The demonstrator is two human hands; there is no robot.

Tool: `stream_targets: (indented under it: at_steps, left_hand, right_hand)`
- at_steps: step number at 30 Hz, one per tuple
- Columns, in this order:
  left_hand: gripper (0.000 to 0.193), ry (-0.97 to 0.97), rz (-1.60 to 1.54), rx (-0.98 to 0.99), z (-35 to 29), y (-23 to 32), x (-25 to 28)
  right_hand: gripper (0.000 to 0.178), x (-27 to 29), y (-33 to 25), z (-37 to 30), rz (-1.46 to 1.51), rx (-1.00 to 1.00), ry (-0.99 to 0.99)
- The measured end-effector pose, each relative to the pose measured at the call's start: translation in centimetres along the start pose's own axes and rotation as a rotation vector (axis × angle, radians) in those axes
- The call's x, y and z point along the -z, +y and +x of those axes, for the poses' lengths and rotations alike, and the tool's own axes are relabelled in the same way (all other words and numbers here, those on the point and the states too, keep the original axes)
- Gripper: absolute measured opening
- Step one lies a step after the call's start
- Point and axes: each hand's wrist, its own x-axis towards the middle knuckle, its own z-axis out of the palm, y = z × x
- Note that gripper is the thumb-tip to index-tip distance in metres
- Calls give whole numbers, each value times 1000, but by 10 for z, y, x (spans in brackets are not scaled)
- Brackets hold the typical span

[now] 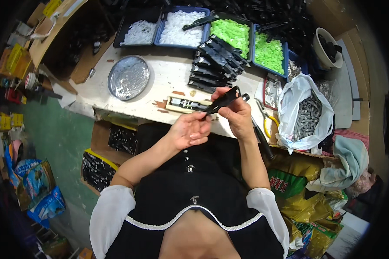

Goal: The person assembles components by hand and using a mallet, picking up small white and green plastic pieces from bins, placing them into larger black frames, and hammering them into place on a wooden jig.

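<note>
Both hands are on a long black plastic part [223, 100], tilted above the table's front edge. My left hand [190, 129] pinches its lower left end between thumb and index finger, palm up with the other fingers curled. My right hand [238, 118] grips its upper right end, thumb on the near side and fingers behind. Just left of the part, a pale narrow block [175, 102] holds a slim metal and black mechanism. A hammer [262, 140] lies beside my right hand, partly hidden by it. Beyond the hands stands a pile of similar black parts [212, 64].
Trays of white pieces [180, 26] and green pieces [230, 34] line the back. A round dish [129, 77] of small clear or silvery pieces sits left. Yellow-handled pliers [271, 123] and a white bag [285, 116] of grey metal pieces are right. Boxes of black parts [100, 172] stand below left.
</note>
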Motion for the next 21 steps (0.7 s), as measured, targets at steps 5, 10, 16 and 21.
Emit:
stream_targets:
  at_steps: [5, 10, 16, 21]
  left_hand:
    - [39, 111, 449, 91, -6, -13, -8]
    - [18, 432, 1069, -519, -44, 4, -10]
    - [35, 661, 1812, -1125, -60, 54, 11]
    - [44, 600, 1917, -1129, -52, 64, 22]
  right_hand:
    - [47, -7, 2, -2, -372, 65, 43]
    - [39, -18, 11, 10, -1388, 324, -46]
    - [36, -46, 34, 16, -1515, 293, -148]
    - [39, -57, 49, 23, -1516, 343, -144]
